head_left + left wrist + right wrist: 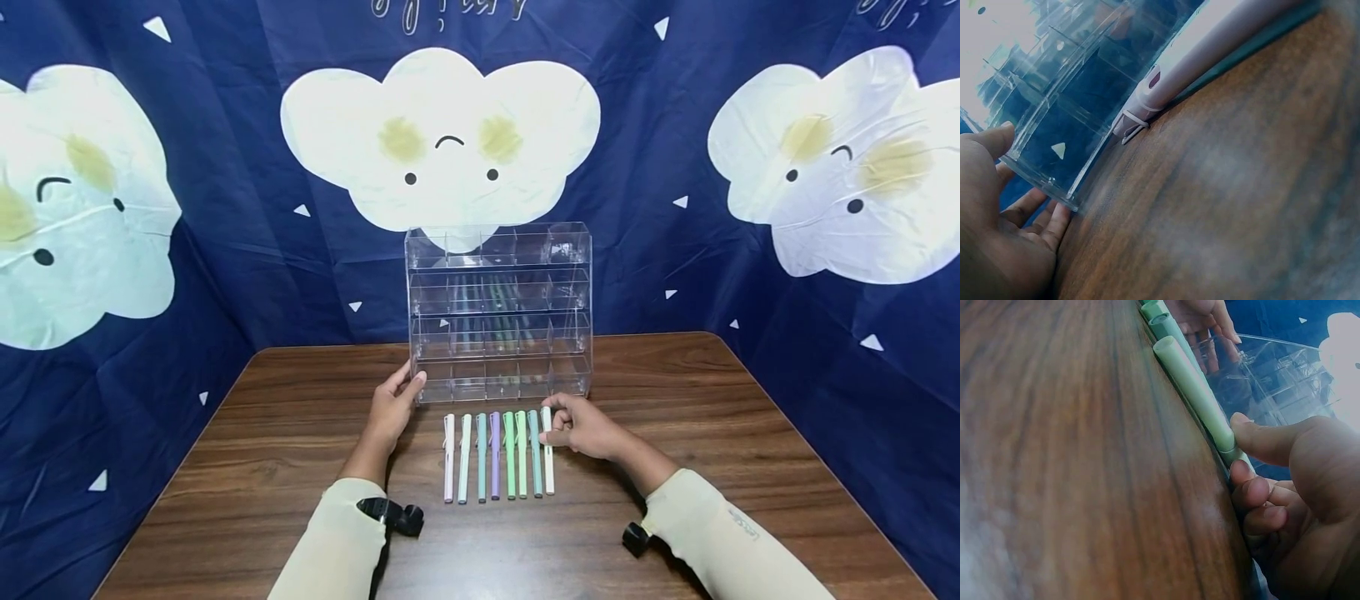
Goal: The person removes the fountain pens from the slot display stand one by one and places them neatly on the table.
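Note:
A clear plastic organizer (498,315) with several tiers of small compartments stands upright on the table. My left hand (392,410) holds its lower left side; in the left wrist view the thumb (999,139) lies on the front and the fingers reach behind the edge. Several capped pens lie in a row before it. At the row's right end, my right hand (588,429) pinches a pale green pen (1194,390) near its clip end, between thumb and fingers. Beside it lies a teal pen (536,467). A pale pink pen (448,467) marks the left end.
The brown wooden table (262,467) carries everything. Between the held pen and the pink one lie purple (495,467), green (511,467) and other pastel pens. Behind the table hangs a dark blue cloth with white clouds (442,108). Small black cameras (410,520) sit on both wrists.

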